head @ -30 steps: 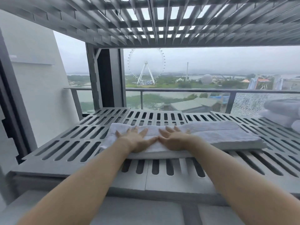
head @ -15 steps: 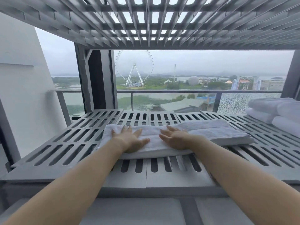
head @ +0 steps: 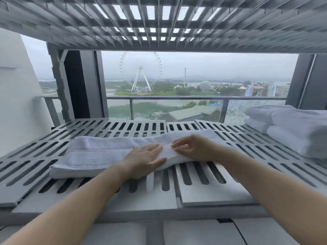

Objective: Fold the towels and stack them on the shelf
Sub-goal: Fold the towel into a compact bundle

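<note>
Your folded towel (head: 99,152) lies across the slatted shelf (head: 212,197), from 9 o'clock to centre. Your left hand (head: 144,160) presses flat on it, fingers straight and together. Your right hand (head: 193,149), just toward 3 o'clock, rests bent fingertips on it; whether they pinch cloth cannot be told. A towel stack (head: 292,131) sits at 3 o'clock.

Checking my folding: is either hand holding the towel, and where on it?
The right hand seems to pinch the towel by its top layer, near the middle; left hand only presses flat.
</note>
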A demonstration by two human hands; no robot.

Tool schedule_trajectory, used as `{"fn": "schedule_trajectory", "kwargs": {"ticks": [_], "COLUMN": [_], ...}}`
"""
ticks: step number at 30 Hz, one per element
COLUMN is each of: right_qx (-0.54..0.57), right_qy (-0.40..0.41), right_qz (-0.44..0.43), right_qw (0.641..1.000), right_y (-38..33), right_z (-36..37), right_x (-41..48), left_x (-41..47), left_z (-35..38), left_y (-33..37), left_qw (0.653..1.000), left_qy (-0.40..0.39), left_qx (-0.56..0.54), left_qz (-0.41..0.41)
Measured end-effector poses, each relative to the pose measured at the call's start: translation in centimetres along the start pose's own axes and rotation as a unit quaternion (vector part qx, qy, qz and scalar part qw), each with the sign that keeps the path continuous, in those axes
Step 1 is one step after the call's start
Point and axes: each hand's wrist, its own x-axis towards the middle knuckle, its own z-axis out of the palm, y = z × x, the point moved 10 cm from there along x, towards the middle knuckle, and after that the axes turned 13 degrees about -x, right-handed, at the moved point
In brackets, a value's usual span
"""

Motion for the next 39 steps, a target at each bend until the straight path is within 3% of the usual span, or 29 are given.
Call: {"fn": "schedule_trajectory", "kwargs": {"ticks": [4,10,17,23,28,39], "right_qx": [0.039,0.014,0.037,0.125,0.137,0.113], "right_qy": [0.016,-0.015,0.017,0.147,0.131,0.152], "right_qz": [-0.025,-0.075,-0.162,-0.163,-0.187,-0.183], "right_qw": [0.999,0.997,0.986,0.968,0.964,0.965], "right_y": [3.4,5.5,6.9,10.7,10.9,11.8], "right_z": [-2.4,-2.6,-3.6,-4.5,-4.5,-5.3], "right_x": [-1.7,-3.1,-4.5,-6.3,-6.2,-6.7], "left_x": [-0.3,1.1,3.9,6.5,5.5,4.9], "left_z": [-1.5,-2.6,-2.7,-1.7,-1.6,-1.4], "left_y": [3.0,8.1,12.2,15.4,15.2,16.9], "left_qw": [0.992,0.983,0.983,0.975,0.962,0.956], "left_qy": [0.06,0.153,0.183,0.223,0.271,0.286], "left_qx": [-0.102,-0.088,-0.018,0.022,-0.008,0.049], "left_qz": [0.052,0.059,0.006,-0.001,0.007,0.035]}}
